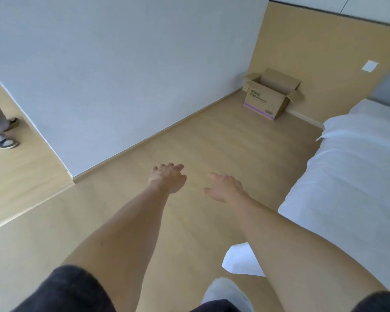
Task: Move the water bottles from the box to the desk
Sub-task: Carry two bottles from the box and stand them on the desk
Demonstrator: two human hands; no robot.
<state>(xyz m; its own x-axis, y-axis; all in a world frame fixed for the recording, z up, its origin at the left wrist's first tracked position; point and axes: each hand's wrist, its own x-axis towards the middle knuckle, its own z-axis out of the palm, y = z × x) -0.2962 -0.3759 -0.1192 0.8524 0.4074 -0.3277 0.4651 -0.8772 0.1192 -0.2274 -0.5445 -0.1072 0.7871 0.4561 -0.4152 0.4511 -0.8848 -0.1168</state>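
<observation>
An open cardboard box (271, 94) with its flaps up stands on the wooden floor in the far corner, against the tan wall panel. Its inside is hidden from here, and no water bottles show. My left hand (168, 177) and my right hand (225, 186) are stretched out in front of me over the floor, well short of the box. Both have relaxed fingers and hold nothing. No desk is in view.
A bed with white sheets (356, 176) fills the right side. A white wall (122, 75) runs along the left up to the box. Another person's legs and shoes (2, 134) stand at the far left. A white paper (239, 260) lies by my feet.
</observation>
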